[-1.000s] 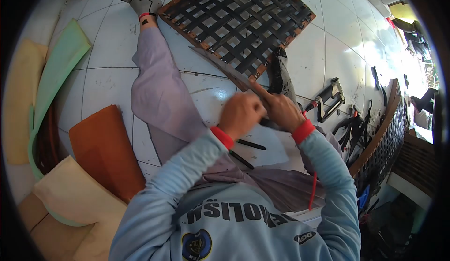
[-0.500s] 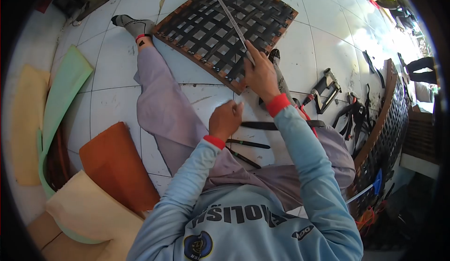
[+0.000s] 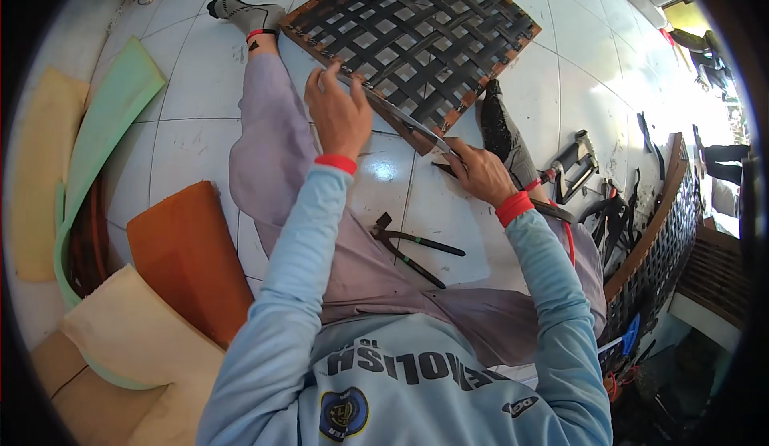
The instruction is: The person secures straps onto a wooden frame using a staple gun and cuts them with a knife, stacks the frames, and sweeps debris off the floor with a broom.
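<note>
My right hand (image 3: 481,175) is closed around the near end of a long, thin metal blade (image 3: 412,124). The blade slants up and left along the near edge of a wooden frame (image 3: 400,130) woven with black straps (image 3: 416,46). My left hand (image 3: 340,118) is at the blade's far end by the frame edge, its fingers apart; whether it touches the blade is unclear. A black strap (image 3: 557,210) passes under my right wrist, partly hidden. Pincers (image 3: 408,250) with dark handles lie on the floor between my legs.
A staple gun (image 3: 575,162) and loose black straps (image 3: 613,214) lie to the right, beside another woven frame (image 3: 653,230). On the left are an orange cushion piece (image 3: 184,254), green foam (image 3: 116,134) and cream foam (image 3: 144,326). My socked feet flank the near frame.
My right hand has come down toward me with the blade, which now lies lower, along the frame's near edge. My left hand has moved up and left, its fingers opened. The pincers are more exposed.
</note>
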`<move>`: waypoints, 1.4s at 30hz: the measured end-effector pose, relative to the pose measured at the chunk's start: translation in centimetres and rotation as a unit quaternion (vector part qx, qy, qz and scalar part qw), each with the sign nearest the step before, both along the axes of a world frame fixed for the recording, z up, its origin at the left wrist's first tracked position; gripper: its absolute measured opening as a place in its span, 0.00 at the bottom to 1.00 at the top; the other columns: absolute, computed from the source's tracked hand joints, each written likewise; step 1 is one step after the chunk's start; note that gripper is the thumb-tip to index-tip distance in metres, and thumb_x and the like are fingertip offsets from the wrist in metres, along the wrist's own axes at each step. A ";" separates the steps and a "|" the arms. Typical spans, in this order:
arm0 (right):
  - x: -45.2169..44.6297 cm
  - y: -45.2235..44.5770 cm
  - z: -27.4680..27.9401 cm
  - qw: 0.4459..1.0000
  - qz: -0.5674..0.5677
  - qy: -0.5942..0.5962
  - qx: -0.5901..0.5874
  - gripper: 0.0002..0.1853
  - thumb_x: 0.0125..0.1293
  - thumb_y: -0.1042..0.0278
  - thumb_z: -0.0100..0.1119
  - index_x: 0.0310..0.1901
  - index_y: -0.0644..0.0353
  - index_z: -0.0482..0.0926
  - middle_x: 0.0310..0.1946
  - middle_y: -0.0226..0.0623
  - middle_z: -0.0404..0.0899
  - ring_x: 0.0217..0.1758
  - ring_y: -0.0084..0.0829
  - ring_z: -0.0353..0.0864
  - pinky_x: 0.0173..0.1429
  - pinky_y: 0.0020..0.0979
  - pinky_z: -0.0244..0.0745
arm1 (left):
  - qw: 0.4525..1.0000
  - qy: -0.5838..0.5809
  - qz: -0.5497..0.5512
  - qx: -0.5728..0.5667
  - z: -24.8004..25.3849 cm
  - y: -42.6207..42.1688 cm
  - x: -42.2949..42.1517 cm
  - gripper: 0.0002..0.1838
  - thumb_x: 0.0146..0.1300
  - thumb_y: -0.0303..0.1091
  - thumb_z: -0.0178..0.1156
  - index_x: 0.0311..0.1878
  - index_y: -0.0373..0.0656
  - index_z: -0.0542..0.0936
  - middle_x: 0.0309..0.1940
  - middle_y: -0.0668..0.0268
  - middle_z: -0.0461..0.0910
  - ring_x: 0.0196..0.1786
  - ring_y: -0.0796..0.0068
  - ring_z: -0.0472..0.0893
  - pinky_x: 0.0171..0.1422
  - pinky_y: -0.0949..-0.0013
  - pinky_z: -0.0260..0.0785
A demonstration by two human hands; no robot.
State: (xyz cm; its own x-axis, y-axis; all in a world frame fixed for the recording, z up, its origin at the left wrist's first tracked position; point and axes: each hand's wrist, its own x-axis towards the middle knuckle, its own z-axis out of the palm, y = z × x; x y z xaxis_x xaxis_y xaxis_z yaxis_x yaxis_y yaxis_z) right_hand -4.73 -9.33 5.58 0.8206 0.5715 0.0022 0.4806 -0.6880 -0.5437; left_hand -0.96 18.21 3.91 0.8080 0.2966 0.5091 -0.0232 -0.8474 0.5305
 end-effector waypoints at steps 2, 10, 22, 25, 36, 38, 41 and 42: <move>0.2 -0.1 0.5 1.000 0.012 -0.005 0.016 0.14 0.71 0.64 0.54 0.54 0.58 0.74 0.33 0.49 0.83 0.32 0.52 0.83 0.36 0.44 0.77 | 0.997 -0.008 -0.072 0.029 -0.1 0.6 3.8 0.26 0.67 0.41 0.59 0.62 0.36 0.69 0.64 0.43 0.68 0.68 0.44 0.65 0.68 0.45 0.59; 1.3 -1.6 0.3 0.999 0.046 0.001 -0.019 0.14 0.70 0.66 0.55 0.55 0.58 0.74 0.32 0.48 0.83 0.31 0.50 0.83 0.36 0.42 0.78 | 0.865 0.460 -0.125 0.154 -0.4 -2.0 10.7 0.60 0.48 0.76 0.62 0.78 0.53 0.52 0.77 0.47 0.49 0.78 0.36 0.47 0.77 0.32 0.42; 1.6 -1.8 0.0 0.998 0.052 -0.036 0.002 0.13 0.69 0.63 0.57 0.52 0.56 0.75 0.30 0.41 0.83 0.25 0.45 0.82 0.27 0.40 0.77 | 0.866 0.440 -0.137 0.197 -1.6 -1.7 10.6 0.64 0.45 0.80 0.60 0.78 0.49 0.52 0.76 0.45 0.48 0.76 0.32 0.48 0.75 0.29 0.44; 1.7 -1.9 -0.1 0.998 0.048 -0.039 -0.001 0.13 0.69 0.62 0.57 0.52 0.56 0.75 0.30 0.42 0.83 0.25 0.45 0.82 0.28 0.40 0.78 | 0.866 0.437 -0.139 0.199 -1.6 -1.8 10.5 0.63 0.46 0.80 0.60 0.78 0.49 0.51 0.76 0.44 0.48 0.76 0.32 0.49 0.74 0.29 0.44; 1.7 -1.5 0.8 0.996 0.057 0.004 -0.069 0.12 0.71 0.63 0.55 0.50 0.60 0.73 0.26 0.48 0.81 0.26 0.49 0.82 0.30 0.43 0.77 | 0.871 0.428 -0.140 0.197 -1.9 -1.6 10.4 0.64 0.45 0.80 0.60 0.78 0.49 0.51 0.76 0.45 0.48 0.76 0.31 0.49 0.75 0.30 0.45; 1.9 -1.6 1.2 0.992 0.066 0.014 -0.104 0.12 0.71 0.62 0.53 0.48 0.60 0.70 0.23 0.48 0.80 0.25 0.49 0.82 0.29 0.43 0.78 | 0.872 0.426 -0.140 0.194 -2.0 -1.6 10.5 0.64 0.45 0.79 0.61 0.78 0.50 0.51 0.76 0.45 0.48 0.76 0.31 0.48 0.75 0.30 0.44; 1.3 -2.0 1.2 0.987 0.064 0.038 -0.141 0.12 0.72 0.61 0.53 0.47 0.60 0.68 0.20 0.49 0.79 0.25 0.51 0.82 0.29 0.45 0.77 | 0.872 0.429 -0.142 0.187 -2.0 -1.6 10.4 0.63 0.45 0.79 0.61 0.78 0.51 0.51 0.76 0.45 0.48 0.76 0.31 0.47 0.75 0.30 0.43; 1.1 -2.5 1.3 0.985 0.062 0.046 -0.152 0.12 0.72 0.62 0.53 0.47 0.61 0.68 0.20 0.50 0.79 0.25 0.51 0.82 0.29 0.46 0.77 | 0.873 0.429 -0.142 0.183 -1.9 -1.5 10.4 0.63 0.45 0.79 0.61 0.78 0.51 0.51 0.76 0.45 0.48 0.77 0.31 0.47 0.75 0.30 0.43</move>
State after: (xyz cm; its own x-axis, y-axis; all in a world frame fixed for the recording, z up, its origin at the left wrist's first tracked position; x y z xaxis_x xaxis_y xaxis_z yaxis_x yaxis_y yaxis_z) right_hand -3.63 -11.80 6.91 0.7336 0.6299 -0.2552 0.5293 -0.7651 -0.3667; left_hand 9.49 16.69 1.98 0.9528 -0.0328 -0.3018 0.0135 -0.9886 0.1498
